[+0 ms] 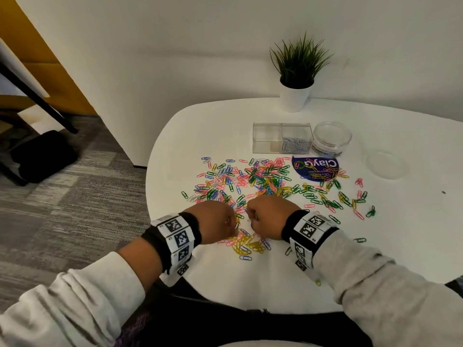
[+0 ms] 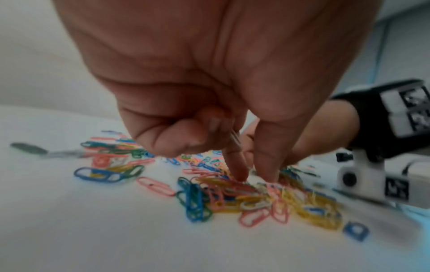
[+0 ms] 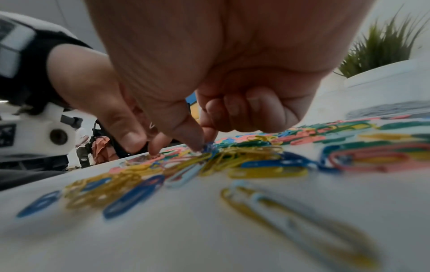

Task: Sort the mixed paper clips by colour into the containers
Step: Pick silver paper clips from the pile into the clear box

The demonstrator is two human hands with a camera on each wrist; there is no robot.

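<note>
Left hand: forefinger and thumb are pressed tip-down into the yellow and pink paper clips, a few silver clips tucked under the curled outer fingers. Right hand: a blue clip is pinched at the table. Silver clips fill the clear divided box beyond the scattered heap.

paper clips pink, green, blue, yellow | table white | wristbands black-white checks | plant green
</note>
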